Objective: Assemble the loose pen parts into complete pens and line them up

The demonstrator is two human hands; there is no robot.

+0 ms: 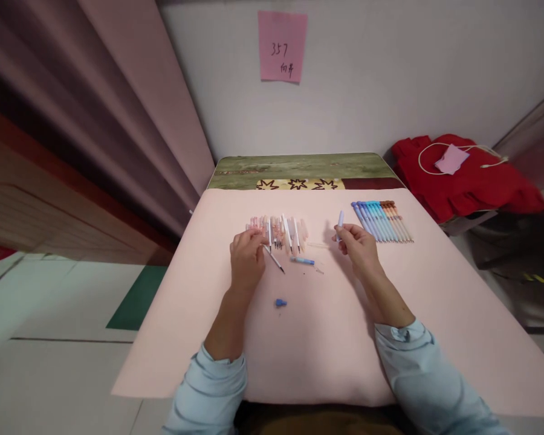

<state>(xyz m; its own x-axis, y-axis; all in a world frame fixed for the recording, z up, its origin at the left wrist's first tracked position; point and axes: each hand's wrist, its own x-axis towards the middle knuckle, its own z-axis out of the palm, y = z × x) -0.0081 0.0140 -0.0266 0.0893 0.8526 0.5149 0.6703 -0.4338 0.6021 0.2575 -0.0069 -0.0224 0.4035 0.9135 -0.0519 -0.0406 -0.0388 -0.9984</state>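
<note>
Head view: a refill (274, 258) is pinched in the left hand (246, 257), and a lilac barrel (340, 220) is gripped upright in the right hand (360, 249). Finished pens (381, 222) are lined up at the right of the surface (435, 314). Loose parts (278, 231) are piled by the left hand, so the work is judged partly done.

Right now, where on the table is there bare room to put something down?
The pink cover is bare along the near edge, below the blue cap, and right of the row of pens. It is crowded at the far middle: the pen parts, the left hand holding a refill, the right hand holding a pen barrel.
</note>
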